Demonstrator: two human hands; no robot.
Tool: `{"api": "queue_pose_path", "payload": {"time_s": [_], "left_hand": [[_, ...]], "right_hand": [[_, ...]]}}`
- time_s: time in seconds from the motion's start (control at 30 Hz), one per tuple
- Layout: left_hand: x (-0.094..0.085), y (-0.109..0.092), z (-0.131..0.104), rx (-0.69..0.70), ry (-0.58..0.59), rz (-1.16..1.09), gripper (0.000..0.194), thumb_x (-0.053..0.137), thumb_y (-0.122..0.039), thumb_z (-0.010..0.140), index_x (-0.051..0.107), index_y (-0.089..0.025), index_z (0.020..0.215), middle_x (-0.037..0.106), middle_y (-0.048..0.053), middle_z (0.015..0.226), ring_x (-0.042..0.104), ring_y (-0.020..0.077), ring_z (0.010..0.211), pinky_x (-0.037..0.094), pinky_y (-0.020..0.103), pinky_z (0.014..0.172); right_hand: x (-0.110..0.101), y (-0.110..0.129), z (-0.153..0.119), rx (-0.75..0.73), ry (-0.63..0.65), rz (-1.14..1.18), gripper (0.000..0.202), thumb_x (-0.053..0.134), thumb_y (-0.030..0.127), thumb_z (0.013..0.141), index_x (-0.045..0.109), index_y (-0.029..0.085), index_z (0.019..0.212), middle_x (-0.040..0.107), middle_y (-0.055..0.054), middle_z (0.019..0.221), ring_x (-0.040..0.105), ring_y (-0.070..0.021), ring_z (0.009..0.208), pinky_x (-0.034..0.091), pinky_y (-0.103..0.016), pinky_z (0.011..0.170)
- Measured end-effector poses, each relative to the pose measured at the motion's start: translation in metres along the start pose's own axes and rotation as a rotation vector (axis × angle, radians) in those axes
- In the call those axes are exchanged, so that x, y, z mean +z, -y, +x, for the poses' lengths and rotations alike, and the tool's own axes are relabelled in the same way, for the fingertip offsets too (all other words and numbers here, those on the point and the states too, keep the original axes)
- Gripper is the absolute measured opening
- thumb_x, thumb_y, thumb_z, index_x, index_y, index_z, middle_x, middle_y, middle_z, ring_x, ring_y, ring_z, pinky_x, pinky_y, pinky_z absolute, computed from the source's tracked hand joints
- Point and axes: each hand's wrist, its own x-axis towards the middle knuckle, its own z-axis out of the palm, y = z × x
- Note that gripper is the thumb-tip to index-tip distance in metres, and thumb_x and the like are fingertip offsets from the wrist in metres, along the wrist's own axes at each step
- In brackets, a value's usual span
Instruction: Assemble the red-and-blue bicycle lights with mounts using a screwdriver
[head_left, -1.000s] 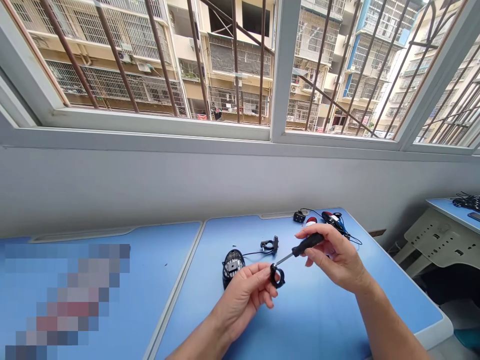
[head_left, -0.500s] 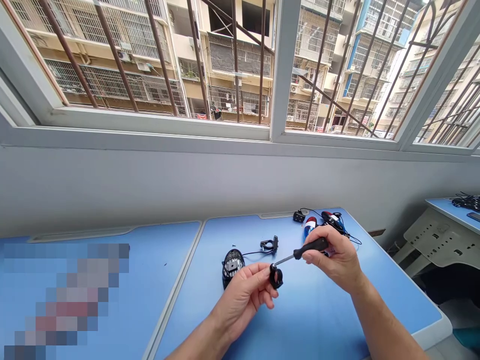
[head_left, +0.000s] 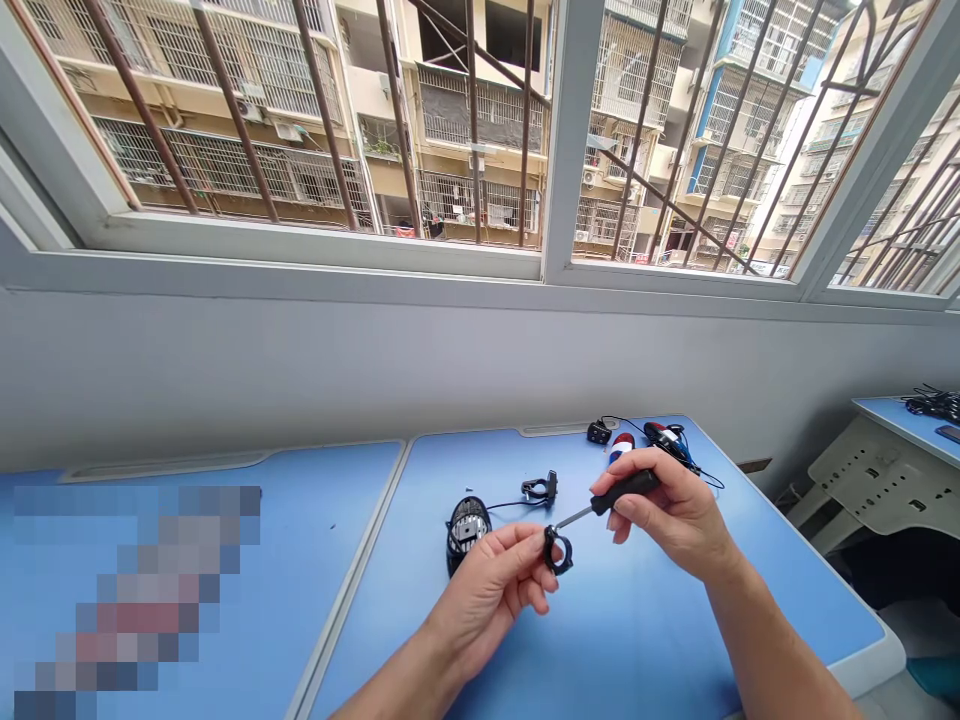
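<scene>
A small black ring clamp (head_left: 559,552) is pinched between the thumb and fingers of my left hand (head_left: 499,590). My right hand (head_left: 679,510) grips a screwdriver (head_left: 624,490) by its black handle, and the metal tip meets the top of the clamp. Behind my left hand lies a black oval device (head_left: 469,525), partly covered by that hand. A thin cable runs from it toward a black bracket (head_left: 540,488). Just beyond my right hand is a red, white and blue item (head_left: 622,445), its lower part hidden.
The blue table (head_left: 600,640) stands against a wall under a barred window. At its back right are a small black box (head_left: 598,432) and a tangle of black cables (head_left: 675,445). Another table (head_left: 885,415) is at the far right; a pixelated patch covers the left.
The ring clamp has turned so that its opening shows more, and it sits slightly to the right. The fingers of my right hand have shifted around the screwdriver handle.
</scene>
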Motion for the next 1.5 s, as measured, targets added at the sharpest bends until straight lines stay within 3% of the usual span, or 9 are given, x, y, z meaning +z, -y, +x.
{"api": "queue_pose_path", "payload": {"time_s": [0.13, 0.33, 0.67, 1.17, 1.5], "left_hand": [[0.000, 0.000, 0.000, 0.007, -0.010, -0.015, 0.031, 0.086, -0.033, 0.058, 0.070, -0.010, 0.072, 0.068, 0.003, 0.061, 0.055, 0.0064, 0.041, 0.043, 0.013, 0.036], [0.000, 0.000, 0.000, -0.010, 0.014, -0.004, 0.029, 0.081, -0.035, 0.065, 0.070, -0.010, 0.072, 0.065, 0.002, 0.049, 0.044, 0.0015, 0.027, 0.029, 0.009, 0.028], [-0.001, -0.002, 0.001, -0.013, -0.023, -0.046, 0.032, 0.086, -0.025, 0.059, 0.068, -0.009, 0.080, 0.071, 0.006, 0.074, 0.061, 0.0079, 0.050, 0.051, 0.014, 0.040], [0.001, -0.001, 0.000, 0.003, -0.028, -0.043, 0.034, 0.087, -0.029, 0.058, 0.059, -0.013, 0.070, 0.071, 0.006, 0.072, 0.062, 0.0091, 0.050, 0.051, 0.016, 0.041], [0.000, -0.002, -0.001, 0.012, 0.008, -0.026, 0.029, 0.083, -0.030, 0.064, 0.061, -0.012, 0.069, 0.067, 0.004, 0.072, 0.058, 0.0078, 0.051, 0.044, 0.013, 0.038]], "right_hand": [[-0.001, 0.001, 0.000, 0.008, -0.009, 0.007, 0.011, 0.060, 0.027, 0.088, 0.057, 0.021, 0.096, 0.068, -0.004, 0.089, 0.065, -0.0108, 0.057, 0.060, -0.026, 0.054], [-0.001, 0.001, -0.001, 0.015, 0.004, -0.019, 0.009, 0.060, 0.025, 0.088, 0.057, 0.021, 0.096, 0.068, -0.004, 0.089, 0.065, -0.0105, 0.058, 0.059, -0.025, 0.055], [-0.002, -0.001, -0.001, 0.001, -0.002, -0.081, 0.009, 0.059, 0.025, 0.088, 0.058, 0.021, 0.095, 0.067, -0.004, 0.086, 0.065, -0.0118, 0.059, 0.058, -0.026, 0.056], [-0.001, -0.009, -0.003, -0.084, -0.007, -0.049, 0.020, 0.060, 0.016, 0.087, 0.055, 0.025, 0.104, 0.069, -0.002, 0.091, 0.065, -0.0107, 0.060, 0.057, -0.025, 0.055], [0.003, -0.009, -0.002, -0.074, -0.056, -0.018, 0.015, 0.063, 0.016, 0.085, 0.057, 0.024, 0.096, 0.069, 0.000, 0.088, 0.066, -0.0090, 0.058, 0.057, -0.022, 0.055]]}}
